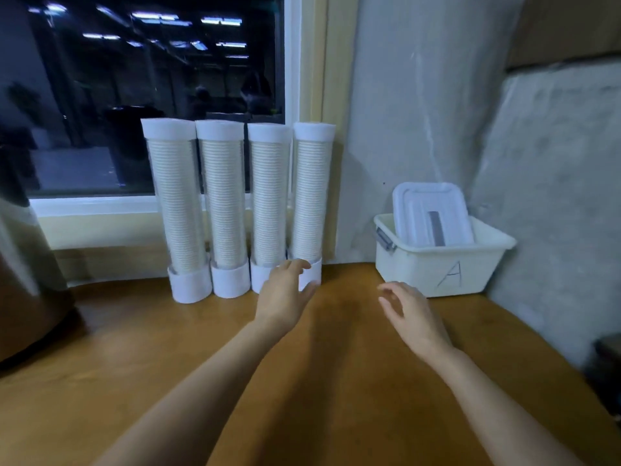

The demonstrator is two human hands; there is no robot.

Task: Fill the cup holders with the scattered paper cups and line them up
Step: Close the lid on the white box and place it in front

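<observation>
Left hand: fingers curved at the rightmost cup holder base, grip undetermined. Right hand: fingers apart, empty. Recommend easing the base level with the neighbouring holder left of the fingers.

Four clear, white-capped cup holders, full of paper cups, stand side by side.
</observation>
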